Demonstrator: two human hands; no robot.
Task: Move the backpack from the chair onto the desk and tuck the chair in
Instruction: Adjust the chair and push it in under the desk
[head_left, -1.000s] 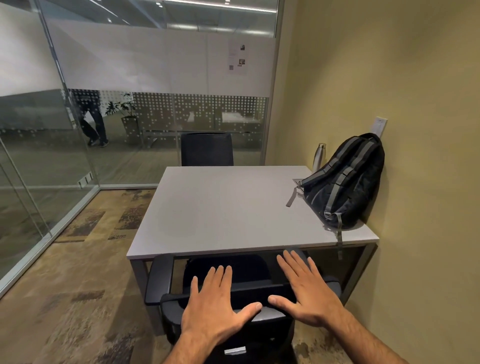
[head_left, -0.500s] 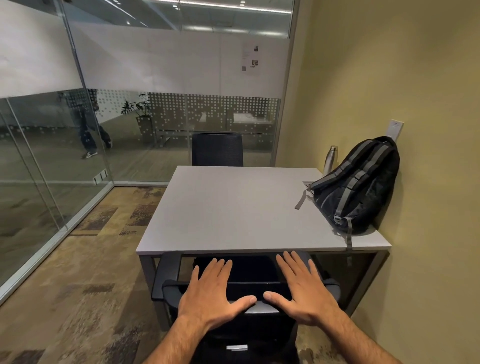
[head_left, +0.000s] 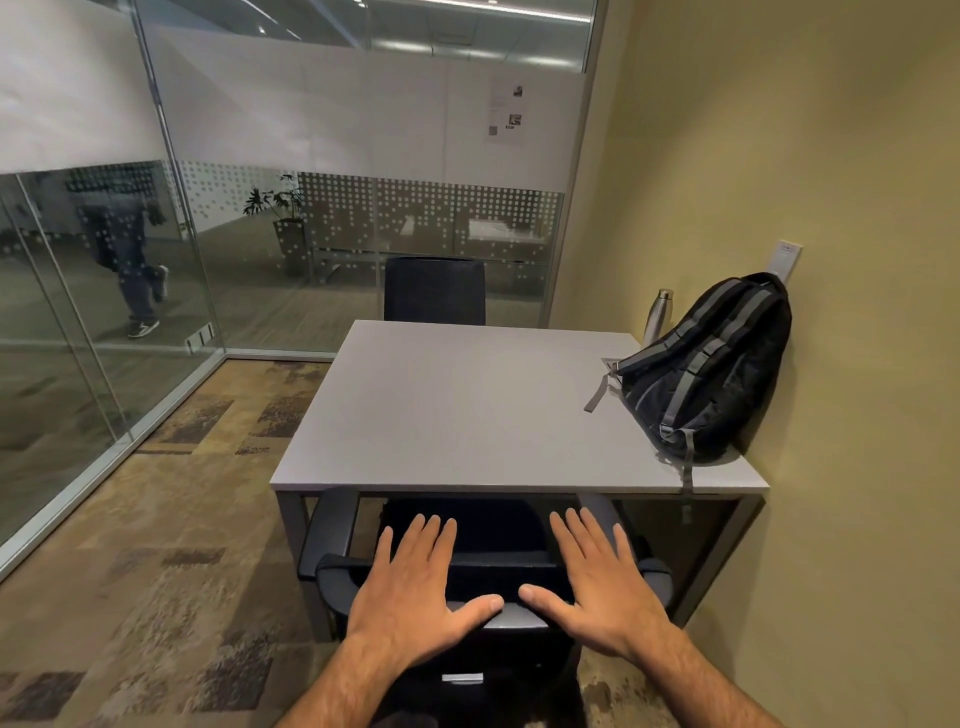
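Head view | black grey-strapped backpack (head_left: 711, 369) on grey worktop (head_left: 467, 410) at 2 o'clock | your left hand (head_left: 415, 587), right hand (head_left: 597, 582) spread flat on black chair (head_left: 498, 566) back | push evenly, straight.

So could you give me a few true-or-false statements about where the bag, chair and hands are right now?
1. The backpack sits on the desk, leaning against the wall. True.
2. The left hand is gripping a backpack strap. False: it lies flat and open on the near chair back.
3. The right hand rests open on that chair's back. True.
4. A metal bottle lies on the carpet. False: it stands on the desk beside the backpack.
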